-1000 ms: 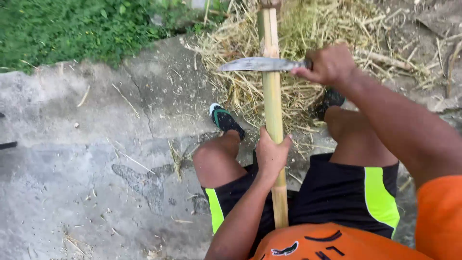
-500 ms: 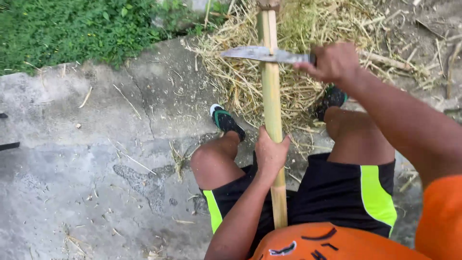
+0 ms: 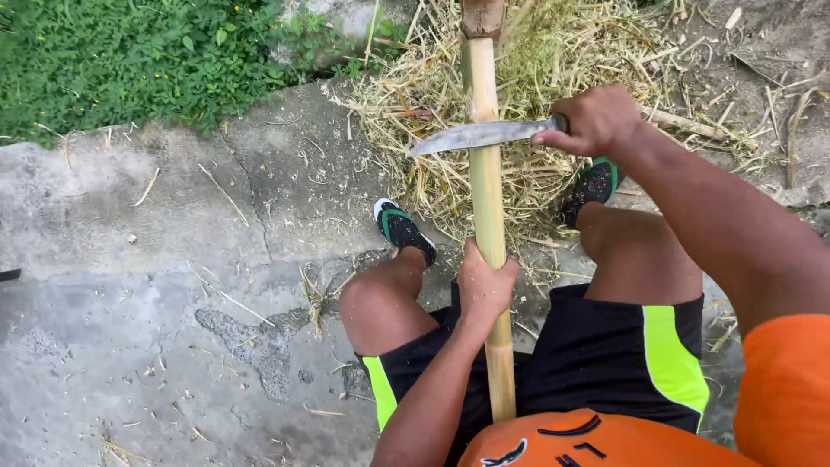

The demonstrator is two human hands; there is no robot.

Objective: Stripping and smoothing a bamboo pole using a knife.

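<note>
A pale yellow bamboo pole (image 3: 486,186) runs from my lap up to the top edge of the view. My left hand (image 3: 482,285) is wrapped around it low down, between my knees. My right hand (image 3: 595,119) grips the handle of a knife whose grey blade (image 3: 471,137) lies crosswise on the pole, tip pointing left. The pole's far end is a darker brown stub (image 3: 482,17) resting in the shavings.
A heap of dry straw-like shavings (image 3: 553,78) lies ahead of my feet. My dark shoes (image 3: 405,232) stand on a cracked concrete slab (image 3: 156,285). Green weeds (image 3: 130,60) grow at the upper left, bare soil at the upper right.
The knife has moved up the pole and back down, and now sits slightly lower than half a second ago. My left hand keeps its grip in the same place.
</note>
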